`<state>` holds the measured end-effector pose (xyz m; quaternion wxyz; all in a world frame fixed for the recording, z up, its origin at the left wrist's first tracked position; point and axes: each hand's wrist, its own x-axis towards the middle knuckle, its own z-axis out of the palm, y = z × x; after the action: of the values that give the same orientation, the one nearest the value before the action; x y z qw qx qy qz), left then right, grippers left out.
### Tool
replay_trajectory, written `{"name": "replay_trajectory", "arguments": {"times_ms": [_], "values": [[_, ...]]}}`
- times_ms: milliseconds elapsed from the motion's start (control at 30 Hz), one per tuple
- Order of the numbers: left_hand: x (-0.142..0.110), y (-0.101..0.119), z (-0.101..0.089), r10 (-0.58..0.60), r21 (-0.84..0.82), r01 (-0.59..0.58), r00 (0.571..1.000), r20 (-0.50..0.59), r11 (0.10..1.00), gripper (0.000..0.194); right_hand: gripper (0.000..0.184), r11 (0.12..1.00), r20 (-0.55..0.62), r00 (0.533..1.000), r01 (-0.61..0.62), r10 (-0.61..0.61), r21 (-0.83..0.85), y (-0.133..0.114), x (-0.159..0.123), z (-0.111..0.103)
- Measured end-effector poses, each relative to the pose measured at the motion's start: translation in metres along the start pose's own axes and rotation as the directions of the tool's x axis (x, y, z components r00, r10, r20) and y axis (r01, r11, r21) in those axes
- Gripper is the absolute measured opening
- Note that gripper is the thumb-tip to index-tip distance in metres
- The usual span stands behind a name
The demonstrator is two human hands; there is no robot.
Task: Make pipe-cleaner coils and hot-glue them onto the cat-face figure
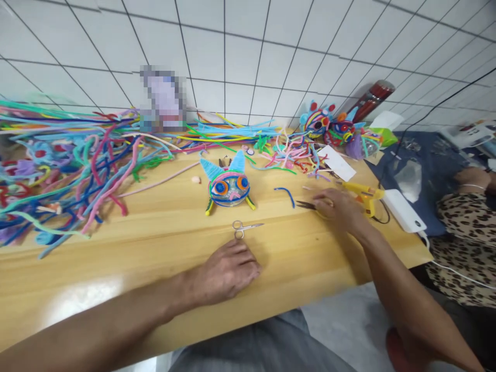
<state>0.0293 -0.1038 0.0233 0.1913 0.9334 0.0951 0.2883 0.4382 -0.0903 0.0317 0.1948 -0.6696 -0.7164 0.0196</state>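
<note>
My right hand (335, 209) is closed around the yellow handles of dark-bladed scissors (306, 205), whose tips point left. Just beyond the tips lies a short, bent blue pipe cleaner (287, 195). My left hand (228, 268) rests on the table with its fingers curled in; its palm is hidden. Small silver scissors (245, 227) lie just above its knuckles. Farther back, a pipe-cleaner animal head (230, 190) stands with light-blue pointed ears, orange-and-blue eyes and short yellow-and-green legs. Neither hand touches it.
Tangled pipe cleaners (104, 170) cover the table's left side. More lie along the tiled wall. A yellow glue gun (362, 194) and a white power bank (405, 211) sit right of my right hand. Finished figures (329, 126) and a red flask (374, 98) stand behind. A person in leopard print (465, 243) sits at right.
</note>
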Motion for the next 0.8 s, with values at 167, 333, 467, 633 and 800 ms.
{"name": "replay_trajectory", "arguments": {"times_ms": [167, 333, 467, 633, 800], "values": [[0.001, 0.0, -0.003, -0.008, -0.053, 0.006, 0.999, -0.034, 0.999, 0.022, 0.021, 0.996, -0.002, 0.999, -0.036, 0.036, -0.078, -0.001, 0.028, 0.002], [-0.001, -0.002, -0.003, -0.034, -0.134, 0.032, 0.999, -0.015, 0.99, 0.028, 0.022, 0.977, 0.09, 0.988, -0.109, 0.127, -0.183, -0.016, 0.036, 0.006], [-0.001, -0.003, -0.008, -0.276, -0.458, 0.228, 0.96, -0.04, 0.859, 0.023, 0.016, 1.0, 0.009, 1.0, 0.005, -0.005, 0.002, -0.072, 0.019, -0.007], [0.002, 0.001, -0.014, -0.657, -0.798, 0.46, 0.746, 0.109, 0.39, 0.024, 0.01, 0.843, -0.076, 0.869, 0.493, -0.489, 0.213, -0.177, 0.005, -0.009], [0.003, -0.005, -0.015, -0.707, -0.805, 0.416, 0.707, -0.006, 0.424, 0.024, 0.017, 0.76, -0.098, 0.82, 0.562, -0.564, 0.327, -0.217, 0.006, 0.016]]}}
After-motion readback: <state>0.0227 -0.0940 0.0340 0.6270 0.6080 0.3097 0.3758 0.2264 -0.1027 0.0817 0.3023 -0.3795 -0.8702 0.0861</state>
